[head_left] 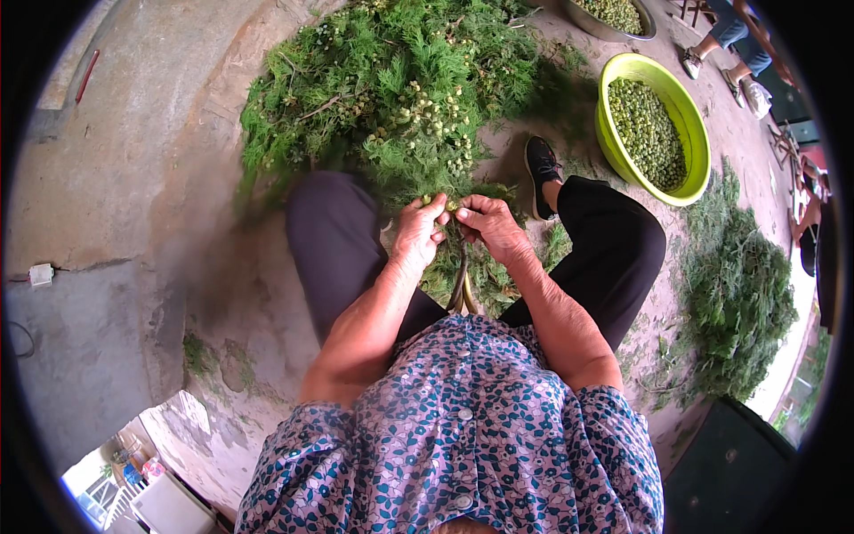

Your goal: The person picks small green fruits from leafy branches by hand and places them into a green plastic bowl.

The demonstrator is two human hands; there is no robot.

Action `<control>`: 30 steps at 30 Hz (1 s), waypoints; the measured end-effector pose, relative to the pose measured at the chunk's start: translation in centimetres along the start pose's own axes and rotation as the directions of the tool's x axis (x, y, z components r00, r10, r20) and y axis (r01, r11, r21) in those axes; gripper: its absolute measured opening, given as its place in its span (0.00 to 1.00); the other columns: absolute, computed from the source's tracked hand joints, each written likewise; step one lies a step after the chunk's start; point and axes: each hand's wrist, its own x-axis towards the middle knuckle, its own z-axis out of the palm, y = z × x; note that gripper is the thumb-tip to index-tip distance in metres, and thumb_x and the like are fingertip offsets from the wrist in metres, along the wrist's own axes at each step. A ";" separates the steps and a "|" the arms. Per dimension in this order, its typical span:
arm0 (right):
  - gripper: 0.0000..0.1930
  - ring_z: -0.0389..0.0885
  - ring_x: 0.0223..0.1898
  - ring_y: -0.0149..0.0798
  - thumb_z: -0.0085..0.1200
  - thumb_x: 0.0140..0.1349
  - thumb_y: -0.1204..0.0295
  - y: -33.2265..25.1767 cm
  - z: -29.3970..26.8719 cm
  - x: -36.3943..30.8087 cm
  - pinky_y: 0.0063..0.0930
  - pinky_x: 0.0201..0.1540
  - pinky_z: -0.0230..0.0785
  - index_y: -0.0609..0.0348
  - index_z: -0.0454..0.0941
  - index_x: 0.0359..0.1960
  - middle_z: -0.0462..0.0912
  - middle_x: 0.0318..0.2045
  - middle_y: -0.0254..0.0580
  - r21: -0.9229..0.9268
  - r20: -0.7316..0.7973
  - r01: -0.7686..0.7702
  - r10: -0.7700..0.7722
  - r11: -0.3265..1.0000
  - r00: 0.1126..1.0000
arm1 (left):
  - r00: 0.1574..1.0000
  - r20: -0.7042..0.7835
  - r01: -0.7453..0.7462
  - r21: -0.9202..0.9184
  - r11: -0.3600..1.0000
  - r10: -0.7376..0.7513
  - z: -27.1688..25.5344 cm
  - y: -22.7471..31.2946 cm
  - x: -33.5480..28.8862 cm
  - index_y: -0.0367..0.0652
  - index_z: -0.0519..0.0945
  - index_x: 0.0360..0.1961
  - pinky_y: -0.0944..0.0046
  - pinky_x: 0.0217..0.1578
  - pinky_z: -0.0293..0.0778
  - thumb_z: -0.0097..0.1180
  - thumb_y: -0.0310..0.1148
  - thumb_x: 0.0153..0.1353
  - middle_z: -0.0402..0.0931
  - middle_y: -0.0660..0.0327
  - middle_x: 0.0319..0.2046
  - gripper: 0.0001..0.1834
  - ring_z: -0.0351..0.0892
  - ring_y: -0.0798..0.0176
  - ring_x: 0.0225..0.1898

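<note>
My two hands meet in front of my knees, over the near edge of a heap of leafy green conifer branches (391, 107). My left hand (418, 233) is closed, its thumb and fingers pinched on small pale green cones (427, 199). Beside it, my right hand (495, 230) pinches a small green cone (452, 206) between thumb and forefinger. Whether a twig joins the pieces in the two hands is too small to tell. Clusters of similar cones (431, 116) show among the branches. Below the hands, a dark and yellowish stem-like thing (463, 285) stands between my legs.
A yellow-green basin (698, 151) of picked green cones stands at right, with a metal basin (645, 27) beyond it. More cut greenery (738, 294) lies along the right. Another person's legs (738, 49) are at the far right. A concrete ledge (89, 329) is at left.
</note>
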 end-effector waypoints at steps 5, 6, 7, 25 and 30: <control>0.06 0.71 0.21 0.24 0.54 0.56 0.71 0.6 0.6 -0.4 0.18 0.22 0.65 0.59 0.74 0.34 0.74 0.20 0.29 0.190 -0.010 0.037 -0.036 0.981 0.999 | 0.998 0.005 -0.069 0.023 0.997 0.068 -0.2 -0.2 0.2 0.49 0.73 0.29 0.77 0.15 0.53 0.57 0.35 0.56 0.68 0.71 0.21 0.06 0.62 0.78 0.19; 0.07 0.71 0.21 0.24 0.55 0.56 0.73 0.4 0.8 -0.5 0.18 0.22 0.65 0.60 0.74 0.35 0.74 0.21 0.30 0.209 -0.060 0.054 -0.042 0.976 0.997 | 0.998 0.006 -0.068 0.022 0.997 0.068 -0.2 -0.3 0.3 0.49 0.73 0.29 0.77 0.15 0.53 0.57 0.35 0.56 0.68 0.71 0.21 0.06 0.62 0.78 0.19; 0.08 0.71 0.21 0.24 0.55 0.55 0.74 0.1 1.0 -0.6 0.17 0.22 0.65 0.60 0.73 0.36 0.75 0.21 0.31 0.227 -0.109 0.071 -0.047 0.971 0.993 | 0.996 0.009 -0.085 0.044 0.995 0.085 -0.2 -0.3 0.3 0.48 0.73 0.29 0.77 0.15 0.54 0.57 0.35 0.55 0.68 0.71 0.21 0.06 0.62 0.78 0.18; 0.07 0.71 0.18 0.25 0.53 0.55 0.76 -0.6 0.5 -0.8 0.17 0.18 0.64 0.65 0.72 0.34 0.75 0.20 0.36 0.148 -0.073 -0.030 0.041 0.988 0.996 | 0.991 0.104 -0.104 0.221 0.970 0.083 -0.4 -0.7 0.5 0.44 0.72 0.30 0.76 0.14 0.57 0.56 0.30 0.55 0.71 0.69 0.21 0.05 0.66 0.76 0.17; 0.05 0.74 0.22 0.29 0.52 0.58 0.74 0.4 -2.1 -0.2 0.21 0.21 0.68 0.60 0.73 0.35 0.75 0.24 0.33 0.394 -0.088 0.021 0.015 0.919 0.996 | 0.988 0.095 -0.140 0.161 0.977 0.125 -0.4 -0.1 -0.1 0.45 0.73 0.29 0.77 0.15 0.56 0.57 0.31 0.55 0.71 0.68 0.21 0.05 0.64 0.78 0.18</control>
